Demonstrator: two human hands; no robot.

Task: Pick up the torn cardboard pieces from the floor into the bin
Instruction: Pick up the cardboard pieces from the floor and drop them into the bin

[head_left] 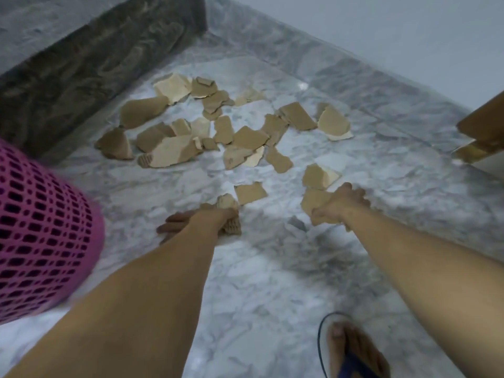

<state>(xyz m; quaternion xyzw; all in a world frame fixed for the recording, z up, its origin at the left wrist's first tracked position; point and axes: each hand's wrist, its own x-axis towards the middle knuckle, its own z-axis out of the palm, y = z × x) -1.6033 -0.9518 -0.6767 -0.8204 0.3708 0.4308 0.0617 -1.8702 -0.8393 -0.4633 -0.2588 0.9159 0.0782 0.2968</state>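
1. Nearest the camera: a foot (pixel 351 347) in a blue sandal on the grey-veined marble floor (pixel 272 282).
2. Ragged tan cardboard pieces (pixel 218 126) are scattered just beyond both hands.
3. Left hand (pixel 201 219) is clenched around corrugated scraps; right hand (pixel 341 205) is closed on a flat piece.
4. The pink mesh bin (pixel 41 236) sits left of the pile, below a dark stone ledge (pixel 95 64).

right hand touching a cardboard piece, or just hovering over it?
Touching. In the head view the right hand is closed around a torn cardboard piece, its fingers wrapped over the piece's edge with no gap showing.
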